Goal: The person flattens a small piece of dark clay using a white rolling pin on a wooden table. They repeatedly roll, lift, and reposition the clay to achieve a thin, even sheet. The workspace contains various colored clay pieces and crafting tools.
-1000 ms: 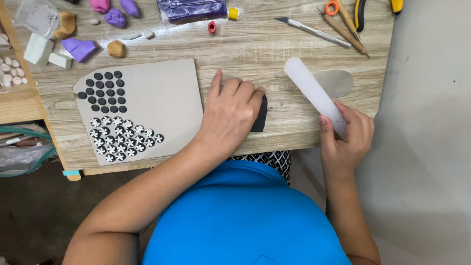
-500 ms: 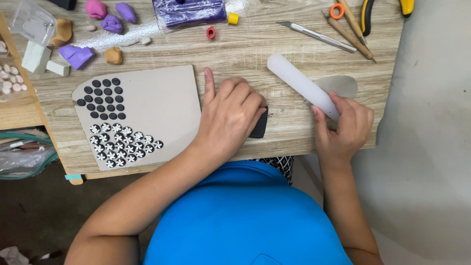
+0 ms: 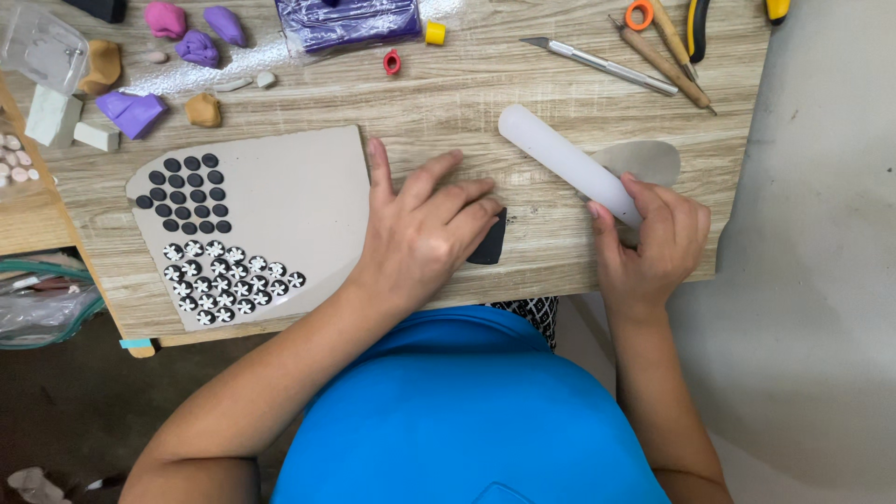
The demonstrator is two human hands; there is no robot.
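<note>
My left hand (image 3: pixel 425 224) lies flat on the wooden table (image 3: pixel 448 103), fingers spread, covering most of a thin black clay sheet (image 3: pixel 490 241) whose right edge sticks out. My right hand (image 3: pixel 653 233) grips the near end of a white cylindrical roller (image 3: pixel 560 159), which slants up and to the left over the table. A thin grey clay piece (image 3: pixel 644 161) lies just behind the roller. To the left is a grey cardboard sheet (image 3: pixel 280 205) carrying several black clay discs (image 3: pixel 187 191) and several black discs with white flowers (image 3: pixel 229 280).
Along the back edge lie purple, pink and tan clay lumps (image 3: pixel 201 47), a wrapped purple clay block (image 3: pixel 350 21), a craft knife (image 3: pixel 597 61), wooden tools (image 3: pixel 667 51) and small red and yellow pieces. A plastic bag (image 3: pixel 37 299) hangs at the left. The table's right edge borders grey floor.
My right hand has carried the roller leftward, toward my left hand. My left hand stays flat on the black sheet, with its fingers spread slightly more.
</note>
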